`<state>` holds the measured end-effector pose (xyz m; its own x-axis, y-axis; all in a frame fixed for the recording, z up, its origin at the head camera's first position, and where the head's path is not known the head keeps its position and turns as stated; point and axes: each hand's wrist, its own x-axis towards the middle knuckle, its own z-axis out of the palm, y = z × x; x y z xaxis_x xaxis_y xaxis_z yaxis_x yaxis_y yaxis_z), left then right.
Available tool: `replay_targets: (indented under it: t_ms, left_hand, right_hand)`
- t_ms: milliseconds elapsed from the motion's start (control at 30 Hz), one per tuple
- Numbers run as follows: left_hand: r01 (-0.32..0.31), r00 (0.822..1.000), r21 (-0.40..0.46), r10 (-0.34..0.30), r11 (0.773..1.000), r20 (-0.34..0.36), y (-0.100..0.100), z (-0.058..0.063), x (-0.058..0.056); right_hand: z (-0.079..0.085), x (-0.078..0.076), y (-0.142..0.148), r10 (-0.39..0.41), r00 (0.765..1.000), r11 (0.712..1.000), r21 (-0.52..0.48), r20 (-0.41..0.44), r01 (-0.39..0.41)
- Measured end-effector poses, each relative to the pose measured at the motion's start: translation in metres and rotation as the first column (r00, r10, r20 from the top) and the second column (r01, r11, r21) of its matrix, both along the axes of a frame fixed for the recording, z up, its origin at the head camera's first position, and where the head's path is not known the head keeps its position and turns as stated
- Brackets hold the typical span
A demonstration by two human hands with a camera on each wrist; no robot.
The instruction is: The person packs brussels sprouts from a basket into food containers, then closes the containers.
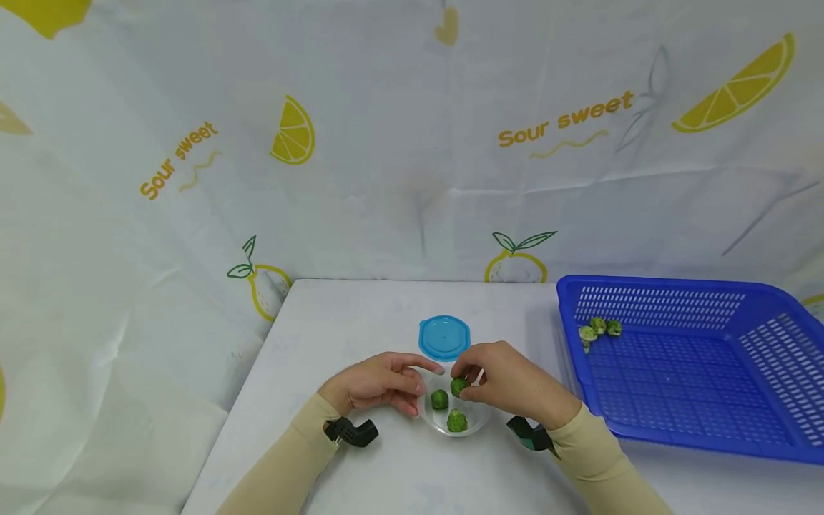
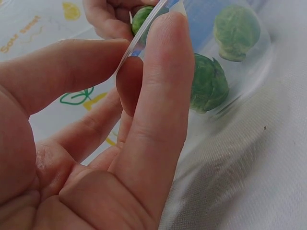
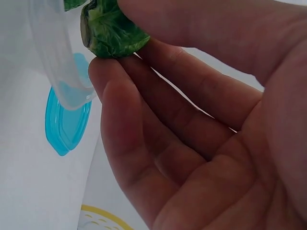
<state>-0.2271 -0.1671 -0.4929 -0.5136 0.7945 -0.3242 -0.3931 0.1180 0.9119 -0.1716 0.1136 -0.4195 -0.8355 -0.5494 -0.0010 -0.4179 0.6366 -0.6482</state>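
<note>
Clear plastic forms the bowl [image 1: 478,416] in front of you, resting on the white desk [image 1: 360,322]. Your left hand [image 1: 385,384] pinches its rim at the left, between thumb and finger. Your right hand [image 1: 505,377] holds a green sprout [image 1: 459,387] between thumb and fingertips, at the bowl's far right part; you cannot tell from these views whether that sprout touches the bottom. Two more sprouts [image 1: 457,420] lie inside the bowl, a little apart from each other. Just beyond the bowl, the blue lid [image 1: 444,337] lies flat on the desk. To your right stands a blue basket [image 1: 676,390], with a cluster of paler sprouts [image 1: 598,326] by its left wall. Behind the desk hangs a lemon-print sheet [image 1: 386,179].
</note>
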Motion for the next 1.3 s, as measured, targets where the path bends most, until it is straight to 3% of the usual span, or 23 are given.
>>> replay_targets:
  t_ms: [500, 767, 1033, 1133, 1300]
  left_hand:
    - [0.022, 1.000, -0.012, -0.022, 1.000, -0.016, 0.010, 0.001, -0.005]
    - [-0.012, 0.999, -0.043, 0.011, 0.999, -0.032, -0.003, -0.006, 0.000]
    - [-0.017, 1.000, -0.022, 0.017, 1.000, -0.015, -0.007, -0.009, 0.003]
    - [-0.006, 1.000, -0.003, 0.006, 1.000, -0.014, -0.005, -0.009, 0.003]
    - [0.010, 1.000, 0.006, -0.010, 1.000, -0.014, 0.000, -0.008, 0.002]
  right_hand:
    - [0.007, 0.006, 0.011, -0.046, 0.999, 0.999, 0.001, 0.001, 0.046]
    - [0.032, 0.010, 0.023, -0.016, 0.998, 0.999, 0.031, -0.057, 0.018]
    - [0.060, 0.001, 0.084, -0.133, 0.989, 0.986, 0.093, -0.063, 0.138]
    - [0.059, -0.009, 0.117, -0.183, 0.982, 0.974, 0.125, -0.055, 0.188]
    - [0.045, -0.025, 0.176, -0.260, 0.965, 0.949, 0.177, -0.035, 0.262]
